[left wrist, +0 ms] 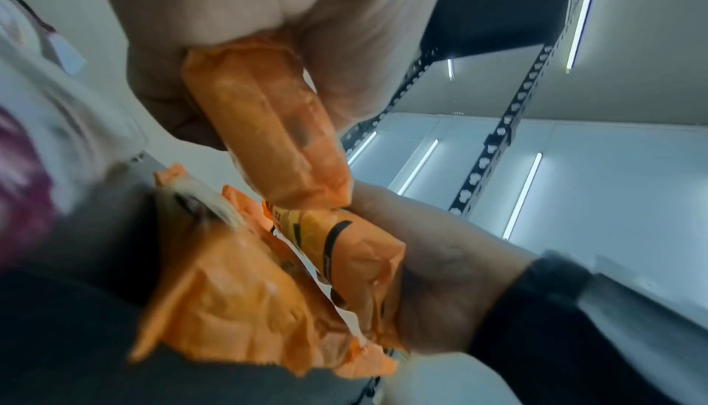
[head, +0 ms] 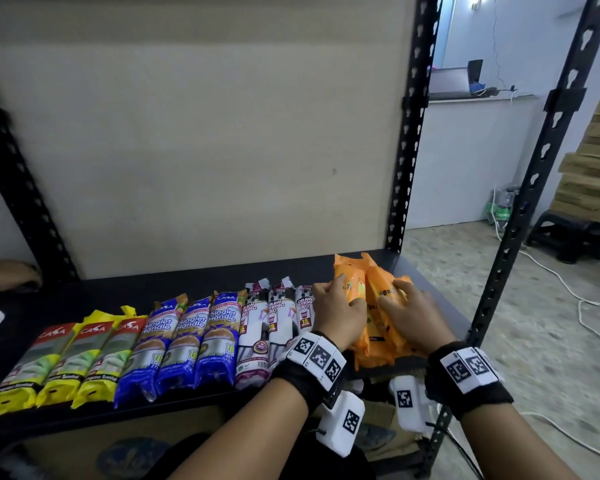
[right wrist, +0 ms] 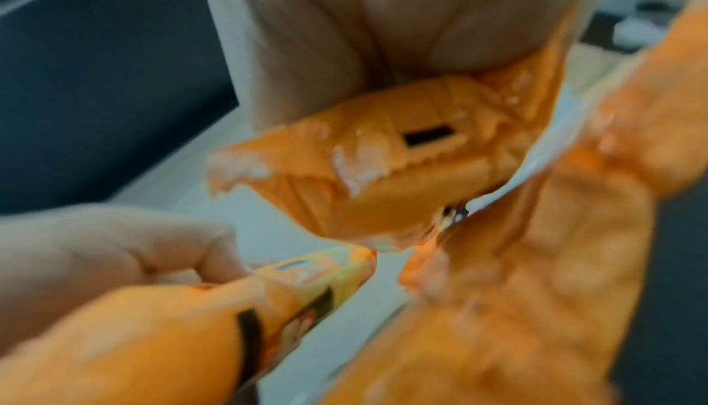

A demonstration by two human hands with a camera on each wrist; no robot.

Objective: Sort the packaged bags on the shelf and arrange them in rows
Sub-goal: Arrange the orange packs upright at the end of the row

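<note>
At the 3 o'clock end of the black shelf (head: pixel 201 282), both hands grip orange packaged bags (head: pixel 378 327): left hand (head: pixel 338 311) curled round one, right hand (head: pixel 413 315) round its 3 o'clock neighbour. Toward 9 o'clock lie rows of Draw String bags (head: pixel 257 337), blue Singlet Handle bags (head: pixel 184 344) and yellow Casa bags (head: pixel 63 365).

Even, fairly dim indoor light with a cool bright patch at the upper right of the head view, whose edges bow and smear, while both wrist views are motion-blurred, ceiling strip lights (left wrist: pixel 527 193) glaring in the left one.
</note>
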